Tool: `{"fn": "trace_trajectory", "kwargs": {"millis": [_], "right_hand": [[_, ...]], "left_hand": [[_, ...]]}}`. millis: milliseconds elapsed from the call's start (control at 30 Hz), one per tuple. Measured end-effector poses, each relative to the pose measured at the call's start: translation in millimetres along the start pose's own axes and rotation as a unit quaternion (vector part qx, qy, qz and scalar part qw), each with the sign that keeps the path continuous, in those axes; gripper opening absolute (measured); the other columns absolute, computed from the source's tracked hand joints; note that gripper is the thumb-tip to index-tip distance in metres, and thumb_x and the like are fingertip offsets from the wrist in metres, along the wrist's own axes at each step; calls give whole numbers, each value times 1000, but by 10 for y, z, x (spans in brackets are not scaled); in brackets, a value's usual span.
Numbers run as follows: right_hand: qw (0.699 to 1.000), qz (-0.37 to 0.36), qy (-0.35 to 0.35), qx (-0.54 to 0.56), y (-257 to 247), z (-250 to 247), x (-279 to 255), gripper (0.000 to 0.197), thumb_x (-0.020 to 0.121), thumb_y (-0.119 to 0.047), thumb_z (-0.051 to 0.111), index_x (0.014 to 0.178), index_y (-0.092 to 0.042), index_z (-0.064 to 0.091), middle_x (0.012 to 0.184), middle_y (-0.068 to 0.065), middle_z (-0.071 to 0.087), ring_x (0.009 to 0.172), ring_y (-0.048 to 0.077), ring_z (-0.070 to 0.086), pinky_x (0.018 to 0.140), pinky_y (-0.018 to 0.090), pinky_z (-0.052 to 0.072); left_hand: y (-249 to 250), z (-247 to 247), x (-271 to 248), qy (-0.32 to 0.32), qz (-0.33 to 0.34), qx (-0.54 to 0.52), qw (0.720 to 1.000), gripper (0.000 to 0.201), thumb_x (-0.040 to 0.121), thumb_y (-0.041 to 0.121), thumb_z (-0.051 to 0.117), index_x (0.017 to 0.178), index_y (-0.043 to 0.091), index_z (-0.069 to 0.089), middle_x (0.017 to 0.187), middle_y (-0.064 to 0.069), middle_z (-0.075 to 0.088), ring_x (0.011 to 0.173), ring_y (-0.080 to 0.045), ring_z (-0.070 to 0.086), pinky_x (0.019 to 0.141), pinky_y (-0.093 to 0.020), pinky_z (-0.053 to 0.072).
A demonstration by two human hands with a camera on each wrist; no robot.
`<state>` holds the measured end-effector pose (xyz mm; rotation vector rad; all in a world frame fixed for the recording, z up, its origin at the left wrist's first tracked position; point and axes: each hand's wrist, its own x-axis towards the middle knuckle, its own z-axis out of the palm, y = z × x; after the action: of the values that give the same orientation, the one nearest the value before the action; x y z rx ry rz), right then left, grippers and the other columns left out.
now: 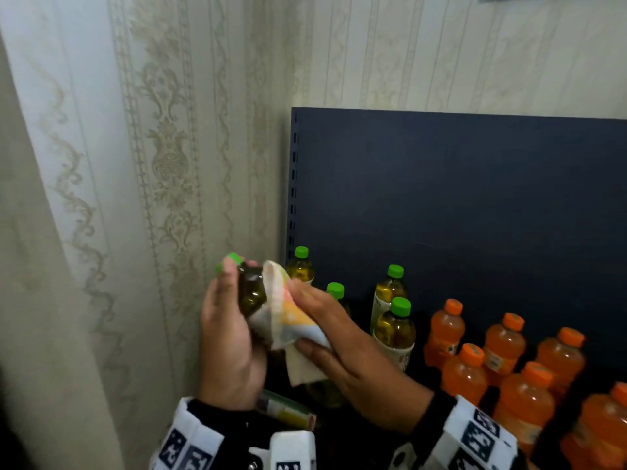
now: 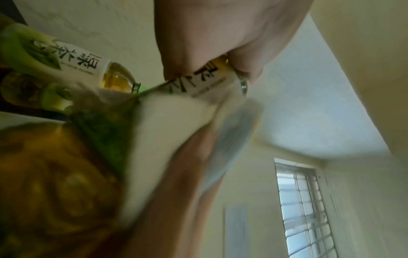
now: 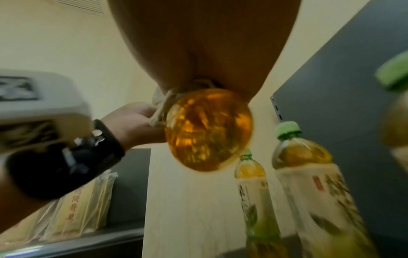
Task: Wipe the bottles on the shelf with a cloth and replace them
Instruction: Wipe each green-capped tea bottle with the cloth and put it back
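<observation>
The green-capped amber tea bottle (image 1: pixel 250 293), tilted cap-up leftward, was gripped by the left hand (image 1: pixel 228 337); the pale patterned cloth (image 1: pixel 288 320) was pressed rightward of it by the right hand (image 1: pixel 353 361), fingers curled.

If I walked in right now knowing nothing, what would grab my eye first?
Probably the two hands at the centre: the left hand grips a green-capped tea bottle lifted off the shelf, while the right hand presses a pale, pastel-patterned cloth against it. Next, the bright cluster of orange bottles at lower right, vivid against the dark back panel, with more green-capped tea bottles standing to their left.
</observation>
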<state>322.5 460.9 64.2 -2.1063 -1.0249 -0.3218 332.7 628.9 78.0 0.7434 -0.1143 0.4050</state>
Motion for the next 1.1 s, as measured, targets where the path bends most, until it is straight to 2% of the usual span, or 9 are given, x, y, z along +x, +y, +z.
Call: {"fn": "trace_trajectory", "kwargs": {"millis": [167, 267, 367, 500, 567, 633, 867, 967, 1100], "right_hand": [[992, 69, -2, 108, 134, 68, -436, 59, 106, -36, 60, 151, -64, 35, 157, -34, 37, 148, -6, 38, 119, 19, 37], [928, 149, 80, 331, 43, 75, -304, 44, 95, -53, 61, 137, -63, 53, 136, -20, 68, 128, 7, 66, 102, 25, 56], [823, 204, 206, 488, 81, 42, -102, 48, 98, -41, 60, 145, -26, 59, 130, 10, 77, 120, 30, 74, 94, 41, 64], [782, 225, 325, 482, 163, -128, 1, 39, 108, -28, 51, 143, -11, 60, 127, 21, 76, 120, 39, 72, 96, 50, 62], [789, 204, 366, 450, 176, -231, -10, 39, 103, -32, 57, 137, -14, 64, 122, 23, 77, 113, 40, 74, 96, 52, 61], [812, 180, 370, 413, 162, -313, -30, 44, 94, -39, 62, 133, -18, 67, 118, 21, 78, 106, 36, 77, 90, 51, 63], [921, 141, 137, 336, 169, -223, -377, 71, 75, -55, 89, 139, -53, 58, 131, -12, 71, 119, 17, 72, 88, 30, 64], [952, 111, 111, 263, 172, -280, -389, 77, 76, -49, 91, 144, -50, 55, 136, -22, 63, 124, 9, 68, 95, 25, 60], [971, 80, 130, 186, 218, -274, -373, 58, 78, -39, 92, 132, -42, 69, 139, -13, 66, 128, 10, 66, 101, 22, 54]], "left_hand": [[122, -207, 167, 38, 74, -25, 996, 32, 102, 49, 53, 87, 25, 69, 75, 9, 73, 68, -7, 72, 60, -25, 59], [74, -150, 103, 29, 37, -26, 999, 43, 100, 60, 49, 98, 23, 72, 89, -2, 77, 82, -19, 77, 70, -39, 64], [10, 2, -71, 22, -9, -12, 1000, 74, 90, 68, 53, 136, 10, 59, 135, -30, 62, 122, -46, 64, 105, -65, 49], [-107, 3, -139, -67, 4, 62, 996, 76, 82, 36, 82, 143, 11, 45, 124, -17, 70, 109, -28, 71, 97, -47, 56], [-177, -39, -137, -110, -28, 91, 989, 83, 69, 22, 93, 137, 6, 50, 123, -18, 72, 112, -33, 72, 96, -45, 59], [-219, -59, -120, -124, -50, 80, 988, 66, 69, 20, 88, 127, 4, 62, 118, -21, 75, 109, -36, 74, 82, -37, 64], [-313, -212, 27, -38, -106, -44, 993, 52, 79, 26, 75, 123, 0, 68, 116, -22, 77, 97, -27, 79, 67, -30, 64], [-415, -211, 3, -39, -146, -42, 988, 55, 86, 33, 70, 128, -1, 66, 121, -23, 75, 103, -28, 77, 75, -34, 65], [-518, -217, -49, -74, -194, -20, 978, 56, 94, 38, 65, 140, 6, 59, 134, -23, 68, 126, -38, 65, 112, -57, 47]]}}
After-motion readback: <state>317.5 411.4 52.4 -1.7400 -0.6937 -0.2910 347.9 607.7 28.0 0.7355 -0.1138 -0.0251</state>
